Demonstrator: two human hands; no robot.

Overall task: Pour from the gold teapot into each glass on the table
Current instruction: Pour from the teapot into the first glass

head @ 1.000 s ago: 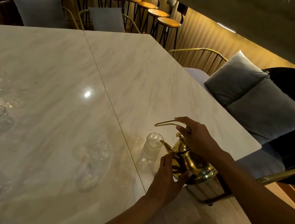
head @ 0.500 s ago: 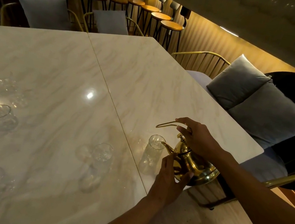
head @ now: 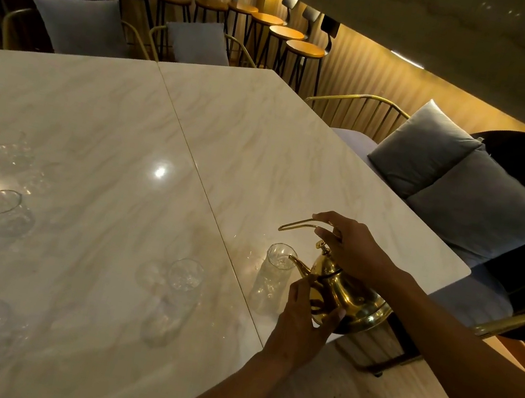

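Gold teapot (head: 343, 290) tilted at near right desk (head: 262, 150) edge, spout over tall glass (head: 274, 277). Right hand (head: 352, 245) grip closed on handle, left hand (head: 301, 320) pressed to body. Approx 4 glasses further left look empty; liquid unclear.

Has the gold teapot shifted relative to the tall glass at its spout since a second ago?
No. The gold teapot stays tilted, spout at the tall glass rim.
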